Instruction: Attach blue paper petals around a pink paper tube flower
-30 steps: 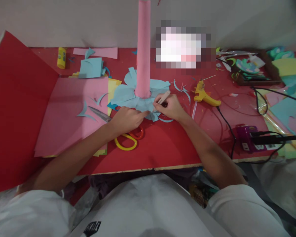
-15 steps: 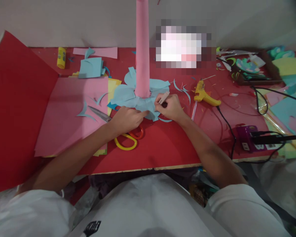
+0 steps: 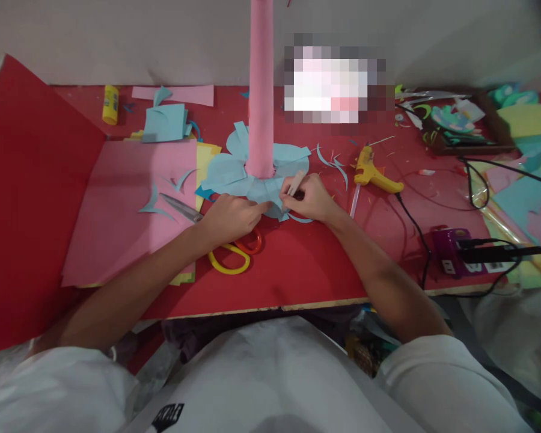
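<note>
Light blue paper petals (image 3: pixel 223 168) lie spread around the foot of an upright pink paper tube (image 3: pixel 261 90). My right hand (image 3: pixel 313 195) is closed round a pale pen (image 3: pixel 296 183), its tip low over the front petal. From the left, my left hand (image 3: pixel 232 216) presses a stretched index finger on that petal's front edge; its other fingers are partly hidden. Scissors (image 3: pixel 229 260) with yellow and red handles lie partly under the left hand, blades on a stack of pink paper (image 3: pixel 130 192).
A yellow glue gun (image 3: pixel 376 174) with a black cable rests right of the petals. Further right are a purple box (image 3: pixel 451 252) and a brown tray (image 3: pixel 500 144) of craft bits. A glue stick (image 3: pixel 110 105) and a red board (image 3: pixel 31 210) stand at left.
My right hand and the pen have shifted very slightly left and down over the front petal. My left hand stays in place.
</note>
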The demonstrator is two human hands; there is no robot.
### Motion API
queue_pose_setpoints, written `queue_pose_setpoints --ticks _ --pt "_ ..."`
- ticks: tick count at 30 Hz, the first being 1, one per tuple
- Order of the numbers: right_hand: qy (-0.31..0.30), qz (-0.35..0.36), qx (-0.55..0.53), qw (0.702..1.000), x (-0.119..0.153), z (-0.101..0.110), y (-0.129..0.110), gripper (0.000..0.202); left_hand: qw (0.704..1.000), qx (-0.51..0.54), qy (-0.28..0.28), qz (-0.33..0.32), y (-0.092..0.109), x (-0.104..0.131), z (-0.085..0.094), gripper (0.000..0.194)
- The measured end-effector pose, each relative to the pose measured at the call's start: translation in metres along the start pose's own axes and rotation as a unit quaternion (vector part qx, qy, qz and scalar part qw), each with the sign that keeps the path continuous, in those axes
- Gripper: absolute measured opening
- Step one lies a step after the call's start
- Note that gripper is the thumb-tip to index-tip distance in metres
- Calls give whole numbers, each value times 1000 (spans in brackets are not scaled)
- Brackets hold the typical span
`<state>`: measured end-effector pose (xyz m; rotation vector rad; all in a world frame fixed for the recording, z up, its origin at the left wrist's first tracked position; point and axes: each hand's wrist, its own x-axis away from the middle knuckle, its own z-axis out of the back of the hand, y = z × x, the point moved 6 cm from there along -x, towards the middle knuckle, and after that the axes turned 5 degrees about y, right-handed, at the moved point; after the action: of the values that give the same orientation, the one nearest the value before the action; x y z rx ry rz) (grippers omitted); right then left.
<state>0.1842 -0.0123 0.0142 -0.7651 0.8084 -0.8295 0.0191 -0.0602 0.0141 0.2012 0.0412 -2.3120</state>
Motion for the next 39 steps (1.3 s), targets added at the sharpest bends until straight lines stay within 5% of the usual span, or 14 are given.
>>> queue_pose_setpoints --ticks 39 --pt "22 -37 3 999 -2 3 7 19 1000 -1 15 1 1 0 4 46"
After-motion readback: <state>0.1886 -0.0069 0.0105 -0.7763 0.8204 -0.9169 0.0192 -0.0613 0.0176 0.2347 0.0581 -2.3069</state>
